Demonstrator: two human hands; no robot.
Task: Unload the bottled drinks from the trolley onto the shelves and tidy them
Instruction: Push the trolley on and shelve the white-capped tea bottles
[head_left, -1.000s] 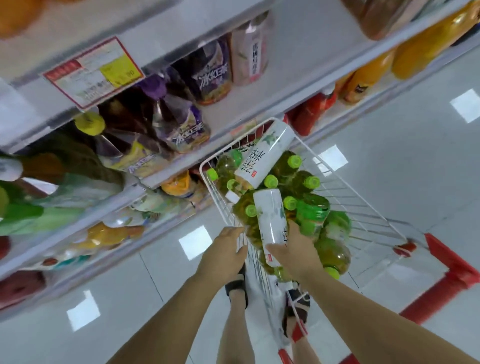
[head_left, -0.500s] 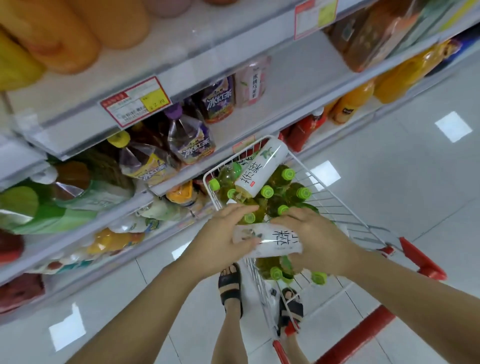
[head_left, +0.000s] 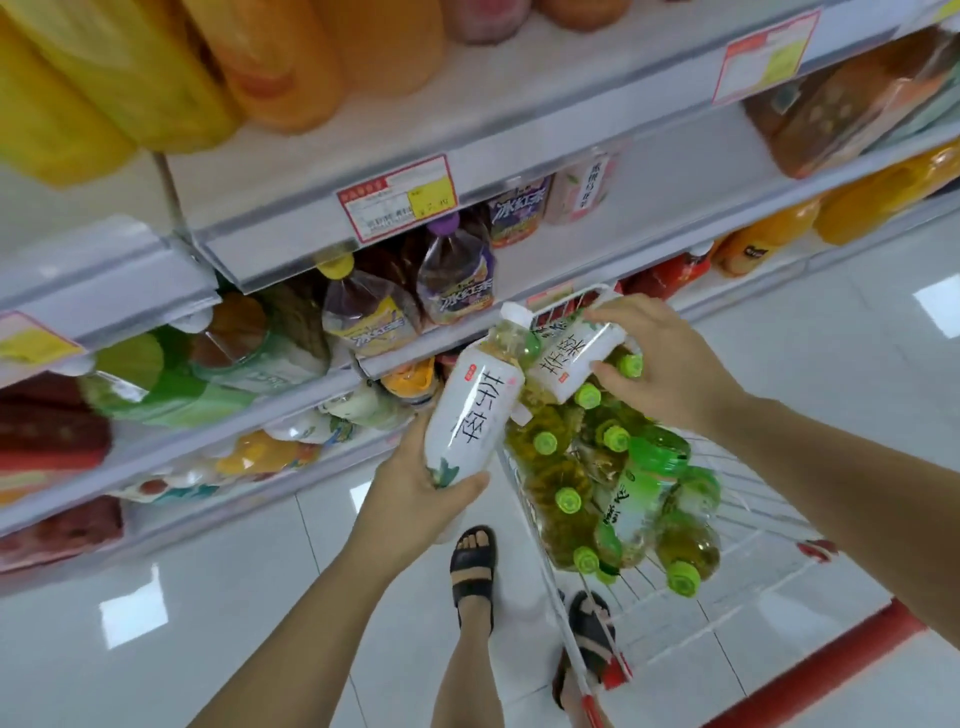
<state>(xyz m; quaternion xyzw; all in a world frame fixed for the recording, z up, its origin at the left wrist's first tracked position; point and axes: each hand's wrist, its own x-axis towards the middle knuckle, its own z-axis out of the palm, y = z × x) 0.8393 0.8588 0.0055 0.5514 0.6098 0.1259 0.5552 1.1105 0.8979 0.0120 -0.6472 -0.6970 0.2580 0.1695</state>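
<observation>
Fingers (head_left: 470, 483) of my left hand (head_left: 415, 499) clamp one white-labelled tea bottle (head_left: 470, 415), my right hand (head_left: 660, 364) grips another (head_left: 574, 358); trolley (head_left: 737, 623) mostly full (green-capped bottles (head_left: 566, 499) remain).

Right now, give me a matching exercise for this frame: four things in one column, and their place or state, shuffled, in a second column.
Things:
1. left hand
2. right hand
3. green-capped bottles
4. price tag

Place or state:
A. piled in the trolley
B. clipped to a shelf edge
C. holding a white-label bottle clear of the trolley
D. gripping a second white-label bottle above the pile

Pairs: 1-C, 2-D, 3-A, 4-B
</observation>
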